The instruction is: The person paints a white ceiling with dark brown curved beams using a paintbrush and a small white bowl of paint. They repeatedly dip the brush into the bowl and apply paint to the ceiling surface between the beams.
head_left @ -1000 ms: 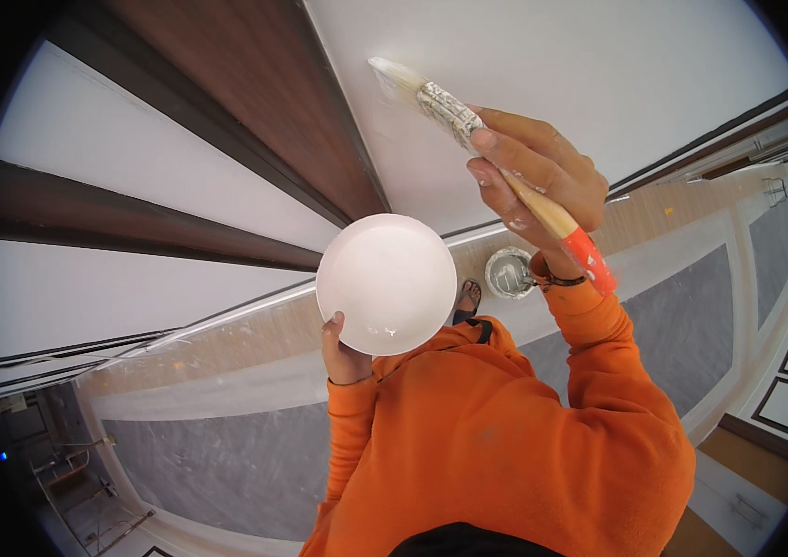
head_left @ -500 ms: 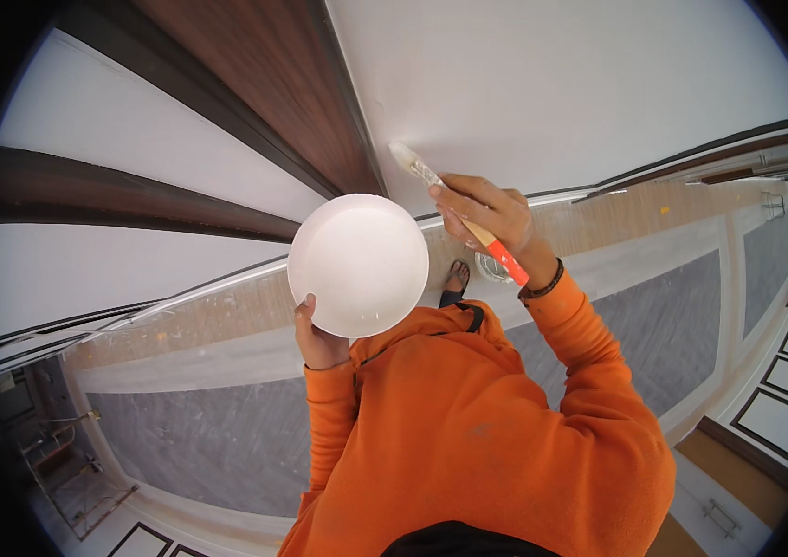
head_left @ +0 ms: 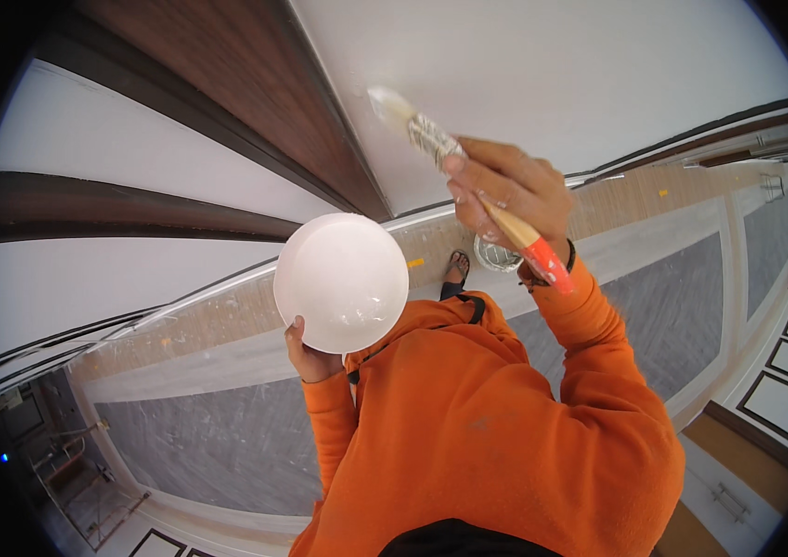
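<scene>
In my left hand is a round white bowl, gripped at its near rim with the thumb showing on the edge. White, shiny stuff coats the inside of the bowl. My right hand is closed round a paintbrush with a wooden handle and a red end. The brush's bristles are whitish, and its ferrule is smeared with paint. The bristle tip is in front of the white wall, close to dark wood trim; I cannot tell whether it touches.
A second dark wood band crosses the wall at the left. Below my right hand, a clear round tub stands on the floor beside my sandalled foot. Grey floor panels stretch behind me. Metal scaffolding stands at the lower left.
My right hand has come up, bringing the paintbrush higher along the wall and nearer the camera. The bowl has shifted slightly left and down in view, still in my left hand.
</scene>
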Motion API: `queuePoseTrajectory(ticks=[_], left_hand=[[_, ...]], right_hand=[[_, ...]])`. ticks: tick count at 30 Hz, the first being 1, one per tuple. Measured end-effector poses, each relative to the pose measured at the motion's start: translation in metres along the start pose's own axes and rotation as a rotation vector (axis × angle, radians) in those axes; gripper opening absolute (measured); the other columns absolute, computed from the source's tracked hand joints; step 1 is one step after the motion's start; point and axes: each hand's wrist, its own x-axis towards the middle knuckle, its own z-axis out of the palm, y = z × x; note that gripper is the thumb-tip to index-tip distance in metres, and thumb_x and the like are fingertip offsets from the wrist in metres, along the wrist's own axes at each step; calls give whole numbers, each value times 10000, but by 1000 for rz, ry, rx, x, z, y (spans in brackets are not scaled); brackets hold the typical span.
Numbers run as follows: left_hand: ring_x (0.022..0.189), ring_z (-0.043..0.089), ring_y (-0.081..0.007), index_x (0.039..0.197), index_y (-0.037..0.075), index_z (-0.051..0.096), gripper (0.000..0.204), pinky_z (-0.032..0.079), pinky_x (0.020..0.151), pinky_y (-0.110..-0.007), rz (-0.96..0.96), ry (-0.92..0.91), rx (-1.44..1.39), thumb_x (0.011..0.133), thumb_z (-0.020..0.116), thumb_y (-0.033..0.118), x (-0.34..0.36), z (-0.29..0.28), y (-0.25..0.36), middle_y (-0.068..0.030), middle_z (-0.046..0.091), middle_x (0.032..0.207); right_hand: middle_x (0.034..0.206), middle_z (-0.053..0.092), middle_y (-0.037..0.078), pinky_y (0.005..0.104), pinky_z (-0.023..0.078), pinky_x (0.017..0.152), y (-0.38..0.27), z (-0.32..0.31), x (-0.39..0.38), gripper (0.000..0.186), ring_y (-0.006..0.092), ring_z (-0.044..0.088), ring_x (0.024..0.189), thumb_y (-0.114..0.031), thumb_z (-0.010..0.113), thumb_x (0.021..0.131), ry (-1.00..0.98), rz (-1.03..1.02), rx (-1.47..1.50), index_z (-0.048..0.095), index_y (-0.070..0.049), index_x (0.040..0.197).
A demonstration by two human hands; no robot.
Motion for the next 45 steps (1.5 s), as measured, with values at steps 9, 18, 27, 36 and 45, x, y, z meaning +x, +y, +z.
queuePoseTrajectory(ticks=[9, 18, 27, 36, 45], left_hand=[[1337, 530, -320, 1481, -2, 454, 701, 456, 1092, -465, 98, 107, 34, 923, 574, 405, 1, -14, -4, -164, 545, 1449], [1339, 530, -321, 1479, 14, 462, 668, 463, 1085, -479, 143, 147, -28, 938, 568, 391, 3, -3, -4, -145, 547, 1453], [1335, 532, -320, 1467, 13, 475, 654, 455, 1092, -474, 87, 116, -58, 937, 575, 382, 0, 0, -7, -146, 552, 1444], [1334, 532, -314, 1463, 9, 477, 647, 461, 1092, -467, 77, 69, -38, 941, 577, 378, 2, 11, -5, -147, 547, 1447], [1338, 531, -314, 1476, 9, 462, 658, 466, 1090, -466, 62, 89, -45, 931, 585, 358, -1, 13, -3, -147, 543, 1450]], right_hand=[[981, 734, 80, 246, 542, 482, 31, 18, -87, 365, 158, 689, 617, -9, 811, 726, -196, 77, 29, 732, -73, 1076], [963, 774, 84, 224, 538, 502, 45, 6, -45, 295, 158, 712, 627, -13, 853, 760, -174, 49, -19, 764, -73, 1035], [918, 761, 31, 215, 500, 460, 30, 2, 15, 336, 121, 679, 595, -65, 875, 727, 18, -73, -116, 761, -130, 1036], [923, 771, 49, 221, 516, 465, 20, -7, 61, 317, 135, 689, 599, -58, 891, 701, 231, -139, -112, 784, -121, 992], [942, 762, 104, 230, 552, 483, 16, 6, 13, 323, 152, 704, 619, -29, 863, 725, 133, -29, -53, 780, -92, 1031]])
